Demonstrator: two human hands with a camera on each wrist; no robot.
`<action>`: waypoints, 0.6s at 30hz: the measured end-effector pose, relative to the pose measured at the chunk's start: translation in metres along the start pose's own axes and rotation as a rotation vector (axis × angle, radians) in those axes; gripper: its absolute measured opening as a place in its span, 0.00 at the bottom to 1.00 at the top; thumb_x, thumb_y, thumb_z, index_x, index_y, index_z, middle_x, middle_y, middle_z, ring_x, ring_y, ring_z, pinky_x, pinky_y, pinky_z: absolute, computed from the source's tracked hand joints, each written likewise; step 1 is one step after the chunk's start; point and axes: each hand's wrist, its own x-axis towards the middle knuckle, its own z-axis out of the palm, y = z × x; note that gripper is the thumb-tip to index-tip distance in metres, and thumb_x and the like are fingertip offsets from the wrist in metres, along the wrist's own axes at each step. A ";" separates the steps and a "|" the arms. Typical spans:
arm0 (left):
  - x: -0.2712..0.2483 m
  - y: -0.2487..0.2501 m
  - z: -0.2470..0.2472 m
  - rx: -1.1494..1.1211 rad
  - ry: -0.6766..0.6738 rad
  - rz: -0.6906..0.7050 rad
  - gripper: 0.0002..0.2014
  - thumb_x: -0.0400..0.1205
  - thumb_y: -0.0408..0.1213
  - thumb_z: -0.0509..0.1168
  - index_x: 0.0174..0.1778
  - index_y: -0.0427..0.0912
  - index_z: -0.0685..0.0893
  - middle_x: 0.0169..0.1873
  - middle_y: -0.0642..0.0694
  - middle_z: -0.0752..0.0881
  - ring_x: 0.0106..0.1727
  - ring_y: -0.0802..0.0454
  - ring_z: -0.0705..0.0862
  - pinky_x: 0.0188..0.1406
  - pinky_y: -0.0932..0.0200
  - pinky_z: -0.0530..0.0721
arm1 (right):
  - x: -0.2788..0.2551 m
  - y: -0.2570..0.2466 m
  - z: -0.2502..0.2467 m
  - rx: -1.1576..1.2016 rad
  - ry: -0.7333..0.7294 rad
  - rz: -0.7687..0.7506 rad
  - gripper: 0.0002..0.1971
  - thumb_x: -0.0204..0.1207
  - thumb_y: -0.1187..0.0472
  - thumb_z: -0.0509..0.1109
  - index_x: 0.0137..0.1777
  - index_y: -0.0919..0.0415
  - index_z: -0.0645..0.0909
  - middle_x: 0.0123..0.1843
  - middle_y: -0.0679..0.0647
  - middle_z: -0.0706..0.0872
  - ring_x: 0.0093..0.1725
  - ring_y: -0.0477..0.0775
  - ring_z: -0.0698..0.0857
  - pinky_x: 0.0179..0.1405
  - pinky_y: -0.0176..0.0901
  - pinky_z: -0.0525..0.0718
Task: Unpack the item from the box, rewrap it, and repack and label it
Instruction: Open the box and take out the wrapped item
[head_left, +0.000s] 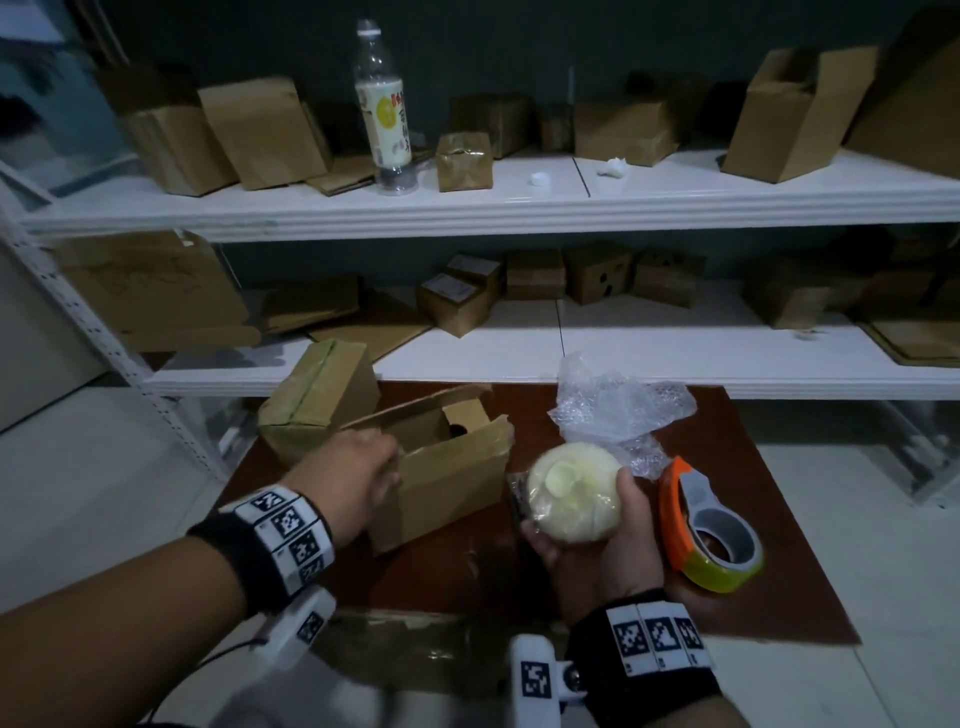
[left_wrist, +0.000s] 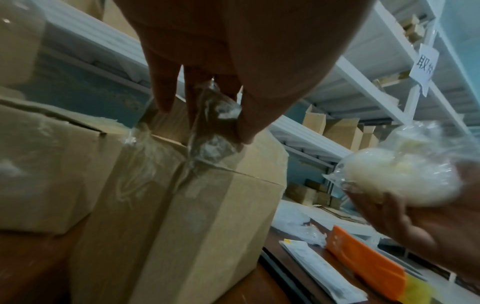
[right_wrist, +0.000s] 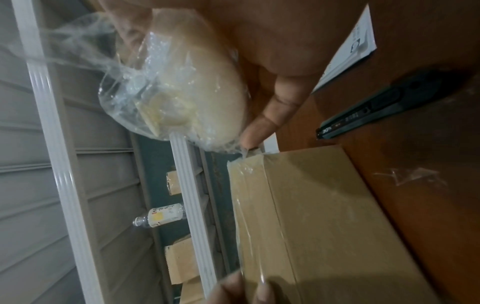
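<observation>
An open cardboard box (head_left: 447, 475) (left_wrist: 182, 216) (right_wrist: 324, 216) stands on the brown table (head_left: 769, 582), flaps up, with clear tape along its edges. My left hand (head_left: 358, 478) (left_wrist: 205, 123) holds its near left top edge, fingers and thumb pinching the taped cardboard. Just right of the box my right hand (head_left: 597, 551) grips a round cream-coloured item (head_left: 571, 488) (left_wrist: 397, 181) (right_wrist: 197, 90) in thin clear plastic, lifted off the table. A crumpled sheet of bubble wrap (head_left: 613, 410) lies behind the item.
An orange and grey tape dispenser (head_left: 711, 525) (left_wrist: 363, 257) sits right of my right hand. A black utility knife (right_wrist: 384, 105) and a printed label sheet (left_wrist: 319, 265) (right_wrist: 348, 53) lie beside the box. A closed box (head_left: 317, 400) stands behind left. White shelves (head_left: 519, 213) hold several cartons and a bottle (head_left: 382, 104).
</observation>
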 end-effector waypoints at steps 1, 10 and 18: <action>-0.011 0.001 -0.002 -0.014 0.002 -0.007 0.11 0.84 0.45 0.65 0.62 0.51 0.83 0.57 0.51 0.83 0.61 0.51 0.80 0.62 0.55 0.78 | -0.003 0.000 0.001 0.007 0.019 -0.010 0.20 0.77 0.38 0.66 0.59 0.52 0.84 0.60 0.62 0.88 0.59 0.67 0.86 0.66 0.70 0.79; -0.057 0.000 -0.001 -0.053 -0.136 -0.101 0.12 0.81 0.52 0.69 0.53 0.54 0.75 0.52 0.54 0.84 0.54 0.52 0.85 0.51 0.56 0.81 | -0.008 0.014 -0.001 -0.038 0.056 0.081 0.30 0.75 0.33 0.67 0.69 0.53 0.81 0.69 0.59 0.85 0.66 0.66 0.83 0.60 0.64 0.84; -0.055 -0.008 0.011 0.058 -0.195 0.088 0.15 0.84 0.43 0.64 0.67 0.51 0.76 0.78 0.49 0.72 0.72 0.44 0.79 0.68 0.52 0.79 | -0.008 0.014 0.008 0.025 0.075 0.020 0.30 0.77 0.33 0.65 0.74 0.50 0.78 0.69 0.58 0.83 0.66 0.66 0.82 0.51 0.61 0.85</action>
